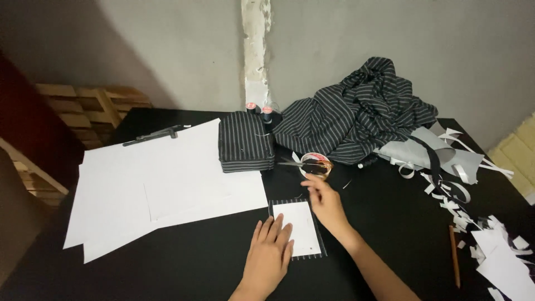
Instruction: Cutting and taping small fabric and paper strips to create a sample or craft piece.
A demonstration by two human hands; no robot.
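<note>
Head view, looking down on a black table set against a grey wall. Near the middle, a small white paper rectangle lies on a striped fabric piece whose dark edges show around it. The left hand rests flat and open, its fingers spread on the near left part of that paper, touching it. The right hand hovers over the far right corner of the same piece, its fingers loosely curled and reaching toward the far side; whether the fingertips pinch anything cannot be told. Just beyond this hand sit scissors, lying beside a round tin with an orange-brown inside.

To the left, large white sheets of paper overlap and cover much of the table. At their far edge lies a dark, long tool. A folded stack of striped fabric sits between the sheets and the tin, with two thread spools just behind it. A big crumpled heap of striped cloth fills the far right, with a grey piece of lining beside it. White paper scraps litter the right edge, and a brown pencil lies near them. Wooden pallets stand off the table on the far left.
</note>
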